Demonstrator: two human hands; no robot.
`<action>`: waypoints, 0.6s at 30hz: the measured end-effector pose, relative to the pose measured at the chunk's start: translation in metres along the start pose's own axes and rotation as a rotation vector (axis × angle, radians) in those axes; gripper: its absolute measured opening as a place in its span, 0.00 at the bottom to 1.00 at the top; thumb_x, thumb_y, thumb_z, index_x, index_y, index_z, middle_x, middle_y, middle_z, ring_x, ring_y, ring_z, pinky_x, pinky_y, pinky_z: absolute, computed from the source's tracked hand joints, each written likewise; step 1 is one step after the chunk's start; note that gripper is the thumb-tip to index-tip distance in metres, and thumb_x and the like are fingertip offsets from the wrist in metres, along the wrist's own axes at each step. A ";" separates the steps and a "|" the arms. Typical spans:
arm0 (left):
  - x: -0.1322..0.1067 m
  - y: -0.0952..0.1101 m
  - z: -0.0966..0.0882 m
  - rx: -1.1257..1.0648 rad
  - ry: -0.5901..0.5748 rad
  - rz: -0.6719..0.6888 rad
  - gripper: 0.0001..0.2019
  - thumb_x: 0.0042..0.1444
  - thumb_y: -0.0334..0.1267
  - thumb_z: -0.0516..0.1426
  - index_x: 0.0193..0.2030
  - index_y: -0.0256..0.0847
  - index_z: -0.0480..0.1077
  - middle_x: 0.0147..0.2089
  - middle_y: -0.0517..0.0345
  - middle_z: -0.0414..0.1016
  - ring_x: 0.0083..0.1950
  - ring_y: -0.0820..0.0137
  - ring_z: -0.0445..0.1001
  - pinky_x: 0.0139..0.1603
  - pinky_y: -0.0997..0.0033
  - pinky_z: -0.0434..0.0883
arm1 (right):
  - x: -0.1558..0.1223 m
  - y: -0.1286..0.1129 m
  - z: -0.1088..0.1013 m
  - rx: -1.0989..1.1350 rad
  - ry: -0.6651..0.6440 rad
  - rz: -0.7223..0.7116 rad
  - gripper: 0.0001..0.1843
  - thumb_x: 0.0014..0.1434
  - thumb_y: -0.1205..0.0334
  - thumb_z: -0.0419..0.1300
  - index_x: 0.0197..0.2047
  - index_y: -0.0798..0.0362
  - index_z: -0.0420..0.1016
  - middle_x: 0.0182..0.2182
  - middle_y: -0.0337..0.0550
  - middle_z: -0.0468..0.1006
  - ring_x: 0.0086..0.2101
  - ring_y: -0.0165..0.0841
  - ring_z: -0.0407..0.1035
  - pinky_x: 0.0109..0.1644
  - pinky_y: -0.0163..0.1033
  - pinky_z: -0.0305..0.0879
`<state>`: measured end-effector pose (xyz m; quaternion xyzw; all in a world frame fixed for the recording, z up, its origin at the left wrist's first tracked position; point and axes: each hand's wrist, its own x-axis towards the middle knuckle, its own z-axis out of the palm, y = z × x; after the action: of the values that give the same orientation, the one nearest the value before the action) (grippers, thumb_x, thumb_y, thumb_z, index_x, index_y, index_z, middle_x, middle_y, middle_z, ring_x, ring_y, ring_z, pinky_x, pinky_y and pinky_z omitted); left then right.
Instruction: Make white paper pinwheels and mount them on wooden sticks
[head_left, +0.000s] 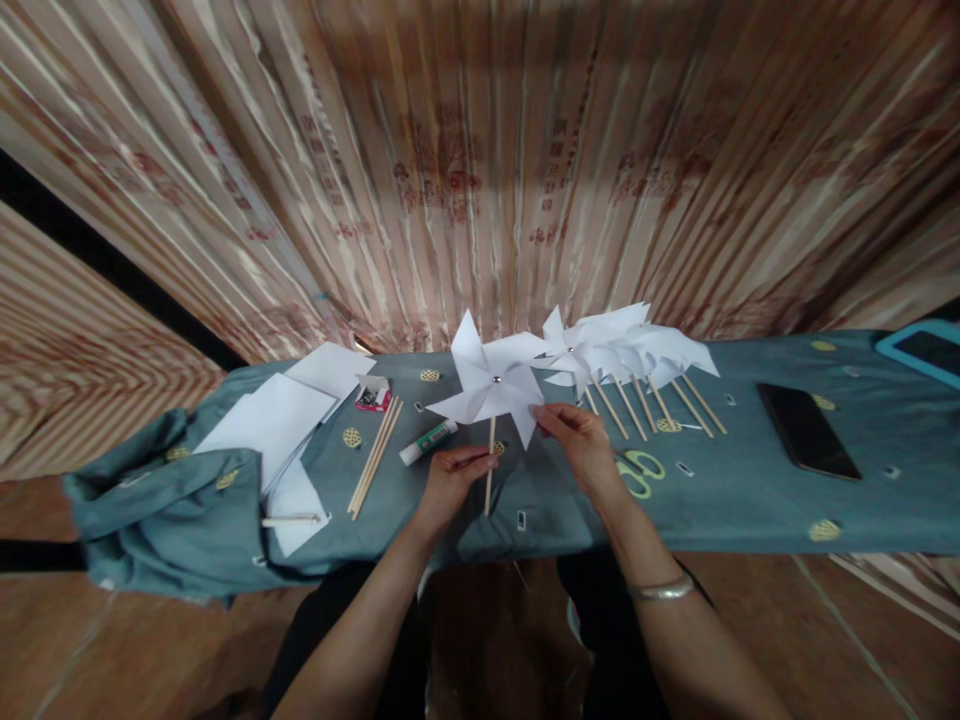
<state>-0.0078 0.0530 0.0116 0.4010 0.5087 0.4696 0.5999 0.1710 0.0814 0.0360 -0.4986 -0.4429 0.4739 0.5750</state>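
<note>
Far left of the left hand lie uncut paper sheets and spare sticks. That hand pinches the stick of a white pinwheel; the right hand grips a blade. Beyond it lie finished pinwheels.

table, teal cloth | paper sheets | sticks | glue stick | scissors | phone

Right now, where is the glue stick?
In the head view, the glue stick lies on the table, left of the left hand, between the loose sticks and the held pinwheel.
</note>
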 end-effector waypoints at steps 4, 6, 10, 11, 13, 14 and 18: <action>0.001 0.002 0.003 -0.019 0.011 0.034 0.13 0.37 0.40 0.69 0.31 0.38 0.81 0.32 0.51 0.82 0.36 0.63 0.78 0.46 0.63 0.72 | -0.005 0.000 0.008 0.079 -0.064 0.054 0.17 0.42 0.48 0.70 0.18 0.52 0.74 0.18 0.34 0.70 0.23 0.27 0.60 0.30 0.36 0.57; 0.001 0.003 0.004 -0.027 0.015 0.044 0.13 0.36 0.40 0.69 0.30 0.38 0.81 0.31 0.52 0.82 0.36 0.63 0.78 0.46 0.64 0.72 | -0.007 0.001 0.011 0.126 -0.083 0.094 0.17 0.41 0.47 0.70 0.19 0.52 0.75 0.19 0.35 0.71 0.23 0.27 0.61 0.30 0.35 0.58; 0.001 0.002 0.004 -0.029 0.021 0.050 0.13 0.35 0.41 0.70 0.30 0.38 0.81 0.30 0.52 0.81 0.34 0.64 0.77 0.43 0.65 0.72 | -0.011 0.002 0.016 0.163 -0.107 0.136 0.16 0.41 0.48 0.71 0.19 0.52 0.76 0.19 0.35 0.73 0.23 0.26 0.61 0.31 0.35 0.58; 0.001 0.001 0.004 -0.028 0.015 0.053 0.14 0.35 0.41 0.70 0.31 0.38 0.81 0.30 0.52 0.81 0.33 0.65 0.77 0.42 0.65 0.71 | -0.012 0.002 0.017 0.164 -0.117 0.140 0.16 0.41 0.48 0.71 0.19 0.52 0.76 0.19 0.36 0.74 0.23 0.26 0.61 0.31 0.35 0.58; 0.001 0.000 0.004 -0.014 -0.004 0.069 0.15 0.37 0.42 0.69 0.33 0.37 0.81 0.31 0.53 0.82 0.33 0.65 0.76 0.42 0.65 0.71 | -0.014 0.004 0.020 0.168 -0.141 0.140 0.16 0.42 0.49 0.71 0.19 0.52 0.76 0.19 0.36 0.74 0.23 0.27 0.62 0.31 0.35 0.57; 0.001 0.000 0.005 -0.004 -0.015 0.080 0.14 0.38 0.42 0.69 0.33 0.37 0.81 0.31 0.53 0.82 0.34 0.65 0.76 0.42 0.65 0.71 | -0.015 0.005 0.021 0.173 -0.153 0.137 0.16 0.42 0.49 0.71 0.19 0.52 0.76 0.19 0.36 0.74 0.23 0.27 0.62 0.31 0.35 0.57; 0.000 -0.001 0.006 -0.020 -0.050 0.107 0.14 0.41 0.42 0.68 0.34 0.38 0.81 0.35 0.52 0.82 0.38 0.64 0.77 0.47 0.65 0.70 | -0.017 0.008 0.025 0.178 -0.183 0.112 0.16 0.44 0.49 0.70 0.19 0.52 0.76 0.18 0.36 0.74 0.23 0.27 0.62 0.31 0.35 0.57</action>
<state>-0.0015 0.0529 0.0119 0.4334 0.4665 0.4959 0.5905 0.1427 0.0686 0.0305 -0.4245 -0.4211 0.5861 0.5468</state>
